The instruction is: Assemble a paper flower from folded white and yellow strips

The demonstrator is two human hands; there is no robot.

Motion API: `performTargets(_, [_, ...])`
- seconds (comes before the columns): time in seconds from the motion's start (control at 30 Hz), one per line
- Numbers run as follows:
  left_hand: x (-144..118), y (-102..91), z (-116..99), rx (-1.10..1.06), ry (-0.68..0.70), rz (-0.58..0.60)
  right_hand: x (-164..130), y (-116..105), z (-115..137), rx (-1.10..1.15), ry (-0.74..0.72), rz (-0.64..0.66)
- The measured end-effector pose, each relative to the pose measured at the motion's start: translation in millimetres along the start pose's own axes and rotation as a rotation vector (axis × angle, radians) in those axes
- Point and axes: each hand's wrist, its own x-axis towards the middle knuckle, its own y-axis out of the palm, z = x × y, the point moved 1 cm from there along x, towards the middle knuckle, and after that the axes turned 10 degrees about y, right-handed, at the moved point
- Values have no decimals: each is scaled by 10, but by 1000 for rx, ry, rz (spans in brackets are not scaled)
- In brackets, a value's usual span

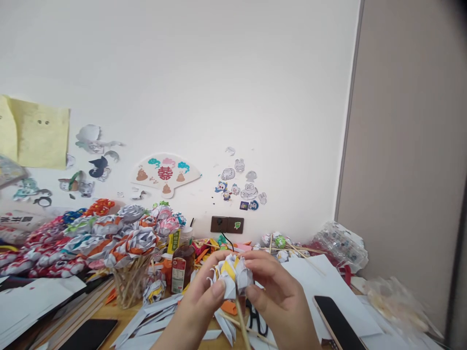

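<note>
A white and yellow folded paper flower (230, 275) on a thin wooden stick (241, 318) is held up between my two hands. My left hand (202, 296) grips its left side, thumb pressed on the front of the white petals. On the right side of the flower, my right hand (280, 296) has its fingers curled round the petals, with thumb and fingertips touching them. The stick slants down from the flower toward me. Under my hands lie folded white paper strips (153, 316) and a black-handled tool (253, 318), partly hidden.
Many paper flowers on sticks stand in a container (127, 287) at left, beside a brown bottle (182, 262). A phone (337, 321) lies on white paper (310, 272) at right; a dark flat device (89, 334) lies front left. Plastic packaging (339, 245) sits back right.
</note>
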Motion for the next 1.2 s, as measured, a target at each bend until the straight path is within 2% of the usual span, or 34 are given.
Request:
performTargets(0.13, [-22, 44, -46, 41, 93, -93, -22, -12, -21, -59, -25, -33])
performTargets(0.23, [-36, 70, -112, 169, 173, -56, -24, -32, -26, -126, -37, -79])
performTargets(0.47, [-45, 105, -186, 254, 168, -2, -34, -18, 24, -219, -74, -122])
performTargets(0.63, [-28, 164, -185, 188, 203, -85, -46, 4, 19, -171, -70, -164])
performTargets(0.7, [-26, 178, -181, 164, 206, -114, -42, -4, 13, -159, -71, -145])
performTargets(0.83, [-29, 190, -185, 125, 155, -120, -36, -7, 5, -97, -53, -92])
performTargets(1.03, [-23, 191, -191, 128, 127, -121, -48, 75, 17, 41, 40, -195])
performTargets(1.2, [-14, 171, -174, 129, 125, -110, -50, 107, 37, 100, 56, -196])
